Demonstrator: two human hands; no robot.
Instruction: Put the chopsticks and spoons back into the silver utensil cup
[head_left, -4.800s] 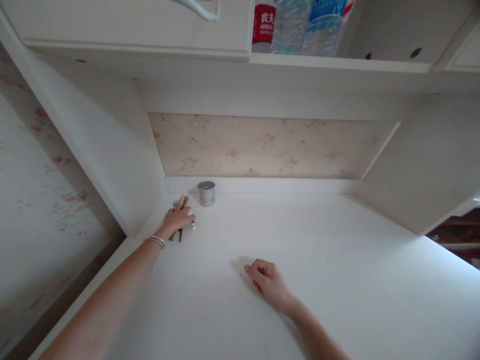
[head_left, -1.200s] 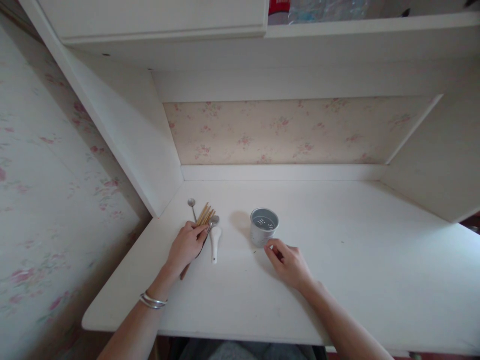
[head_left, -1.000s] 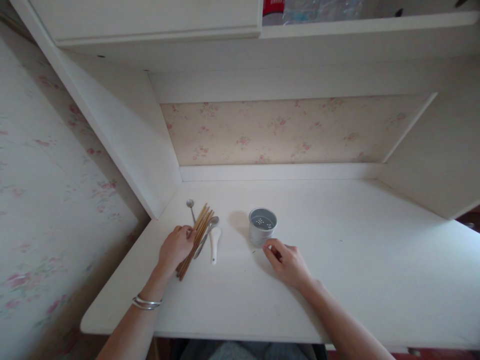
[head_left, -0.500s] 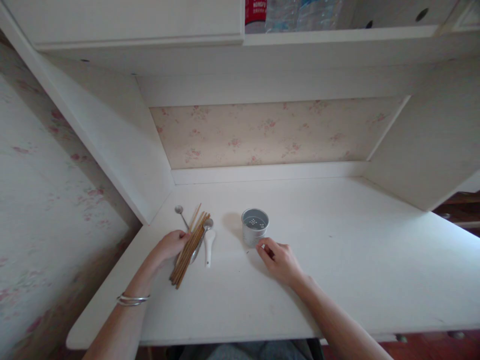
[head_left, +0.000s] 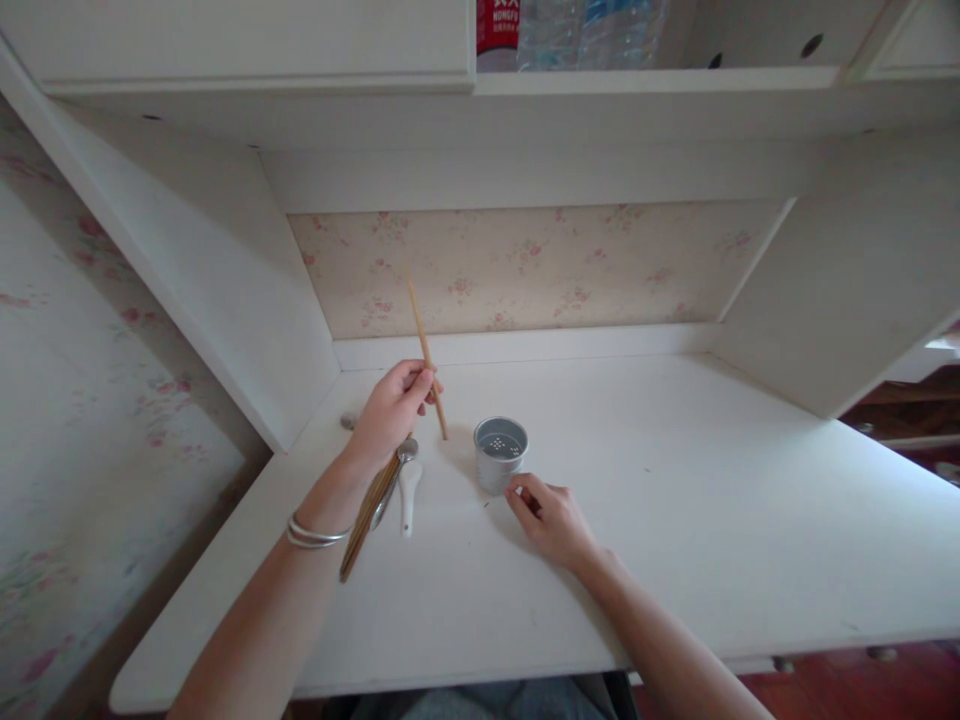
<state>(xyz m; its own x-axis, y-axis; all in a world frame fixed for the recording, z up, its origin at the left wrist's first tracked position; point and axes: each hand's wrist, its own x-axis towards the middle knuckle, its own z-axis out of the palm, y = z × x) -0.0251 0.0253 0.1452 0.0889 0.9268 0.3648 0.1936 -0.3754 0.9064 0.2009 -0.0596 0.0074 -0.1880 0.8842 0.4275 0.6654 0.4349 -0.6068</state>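
Chopstick (head_left: 421, 328): a single one is standing clear of the bunch of chopsticks, and the left hand (head_left: 394, 405) is holding it. Thumb and fingers are pinching it partway along, with one length projecting above the grip and another below.

Axis: the stick is leaning, its long axis running steeply from an upper end, which is overlapping the floral panel (head_left: 525, 270) in view, down and rightward to the lower end. That lower end is pointing toward the tabletop (head_left: 675, 520); cannot tell whether it is touching.

Key relation: the metal cup (head_left: 492, 478) is standing upright, mouth up, just right of the lower end. The stick is lying outside the cup, not over its mouth. The left hand is controlling the stick, while the right hand (head_left: 551, 520) is nearer the cup, its curled fingers sitting against or just beside the lower right wall. Contact there: cannot tell, nor whether they are gripping.

Surroundings: the bunch of chopsticks (head_left: 366, 525) is lying slantwise below the left wrist, partly hidden by it. A metal spoon (head_left: 407, 450) is resting alongside, and a white spoon (head_left: 409, 495) is lying between that group and the cup.
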